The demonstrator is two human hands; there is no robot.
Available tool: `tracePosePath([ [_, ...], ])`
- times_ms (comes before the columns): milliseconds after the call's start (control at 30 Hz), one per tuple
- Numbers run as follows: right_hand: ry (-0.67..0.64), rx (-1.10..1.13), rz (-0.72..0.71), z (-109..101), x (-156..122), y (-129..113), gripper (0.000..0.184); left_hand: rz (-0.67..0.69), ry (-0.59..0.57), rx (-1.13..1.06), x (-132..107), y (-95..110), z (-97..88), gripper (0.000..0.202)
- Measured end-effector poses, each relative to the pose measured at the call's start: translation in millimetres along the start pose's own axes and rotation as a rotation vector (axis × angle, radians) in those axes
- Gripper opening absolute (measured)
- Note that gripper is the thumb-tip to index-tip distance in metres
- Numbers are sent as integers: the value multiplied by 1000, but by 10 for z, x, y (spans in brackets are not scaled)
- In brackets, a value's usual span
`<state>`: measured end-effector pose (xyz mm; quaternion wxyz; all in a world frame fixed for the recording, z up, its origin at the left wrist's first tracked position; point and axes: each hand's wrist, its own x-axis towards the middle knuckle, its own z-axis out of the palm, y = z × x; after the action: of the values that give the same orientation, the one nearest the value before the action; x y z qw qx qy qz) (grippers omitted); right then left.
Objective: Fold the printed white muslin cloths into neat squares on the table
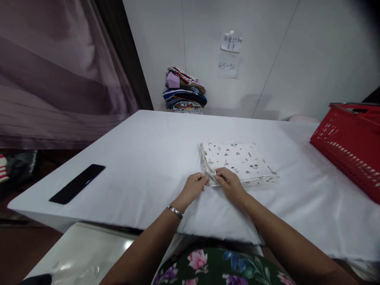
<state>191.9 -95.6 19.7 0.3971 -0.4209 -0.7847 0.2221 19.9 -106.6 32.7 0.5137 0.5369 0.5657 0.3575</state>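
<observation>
A white cloth (237, 158) with small grey, brown and green prints lies folded into a flat rectangle on the white-covered table (154, 154). Its near left corner is lifted slightly, and the layered edges show there. My right hand (230, 183) pinches the cloth close to that corner. Just left of it, my left hand (194, 187) has its fingers closed at the corner's outer edge, seemingly gripping the fabric; the fingertips are partly hidden. A metal bracelet circles my left wrist.
A black flat slab (77, 184) lies on the table's left side. At the right edge stands a red plastic basket (350, 146). Several folded fabrics form a stack (185, 93) at the back by the wall. A mauve curtain (59, 71) hangs at left.
</observation>
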Motion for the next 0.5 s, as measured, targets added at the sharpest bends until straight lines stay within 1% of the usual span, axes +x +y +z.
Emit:
tracePosePath([
  [133, -35, -39, -16, -16, 10, -7, 13, -6, 41, 121, -14, -67, -14, 23],
  [267, -71, -88, -69, -16, 11, 3, 8, 43, 43, 238, -4, -94, 17, 24],
  [300, -76, -108, -81, -13, 12, 7, 7, 48, 46, 256, 0, -93, 25, 23],
  [400, -91, -158, -96, 4, 18, 16, 16, 58, 64, 275, 13, -95, 34, 19],
  [500, -112, -173, -122, 18, 26, 19, 14, 76, 81, 293, 14, -107, 30, 19],
])
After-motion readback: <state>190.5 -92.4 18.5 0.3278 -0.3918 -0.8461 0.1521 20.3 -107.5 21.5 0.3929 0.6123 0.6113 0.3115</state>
